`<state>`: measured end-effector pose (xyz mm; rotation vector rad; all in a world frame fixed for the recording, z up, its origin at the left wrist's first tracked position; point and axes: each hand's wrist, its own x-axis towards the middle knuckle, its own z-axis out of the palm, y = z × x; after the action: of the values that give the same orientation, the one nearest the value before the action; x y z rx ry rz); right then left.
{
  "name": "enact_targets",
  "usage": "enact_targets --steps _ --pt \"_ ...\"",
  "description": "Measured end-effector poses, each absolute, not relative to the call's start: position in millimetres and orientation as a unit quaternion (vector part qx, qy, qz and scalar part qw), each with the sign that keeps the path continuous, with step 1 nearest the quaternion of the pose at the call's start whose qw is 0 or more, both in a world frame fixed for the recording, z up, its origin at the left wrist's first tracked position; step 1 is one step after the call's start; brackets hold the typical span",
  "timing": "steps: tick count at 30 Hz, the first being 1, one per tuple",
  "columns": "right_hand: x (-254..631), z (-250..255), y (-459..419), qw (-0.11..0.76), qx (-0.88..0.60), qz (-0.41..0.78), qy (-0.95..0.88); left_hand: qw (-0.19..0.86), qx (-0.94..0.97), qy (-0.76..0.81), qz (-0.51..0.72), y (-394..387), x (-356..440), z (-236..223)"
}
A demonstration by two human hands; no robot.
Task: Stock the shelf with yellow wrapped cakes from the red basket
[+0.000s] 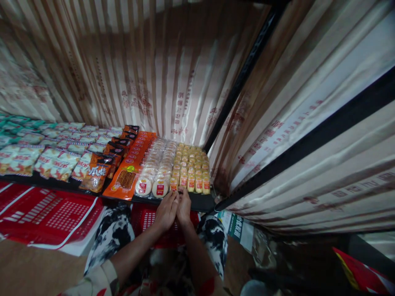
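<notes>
Both of my hands meet at the front edge of a dark shelf (203, 202). My left hand (166, 212) and my right hand (184, 207) touch side by side, fingers together, with their tips at the front row of small yellow snack packs (191, 168). What the fingers hold, if anything, is hidden. Left of those packs lie rows of round pale cakes in clear wrap (154, 168). An orange flat pack (129, 172) lies further left.
Dark orange bags (98, 172), white-red bags (55, 162) and green packs (18, 123) fill the shelf to the left. Striped plastic curtains (185, 74) hang behind and to the right on black frame bars (247, 70). A red basket (46, 213) sits below the shelf.
</notes>
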<state>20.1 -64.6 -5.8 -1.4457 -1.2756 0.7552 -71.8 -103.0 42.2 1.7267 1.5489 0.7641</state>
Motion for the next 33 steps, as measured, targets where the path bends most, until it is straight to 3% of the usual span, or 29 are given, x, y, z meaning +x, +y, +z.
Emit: enact_targets --steps 8,25,33 --pt "22 -8 -63 0.498 -0.618 0.248 -0.556 0.31 0.688 0.58 0.308 -99 -69 36" --pt "18 -13 -69 0.477 -0.631 0.261 -0.554 0.274 0.724 0.548 0.318 -88 -72 16" --pt "18 -13 -72 0.484 -0.631 0.211 -0.569 0.235 0.743 0.521 0.349 -90 -72 3"
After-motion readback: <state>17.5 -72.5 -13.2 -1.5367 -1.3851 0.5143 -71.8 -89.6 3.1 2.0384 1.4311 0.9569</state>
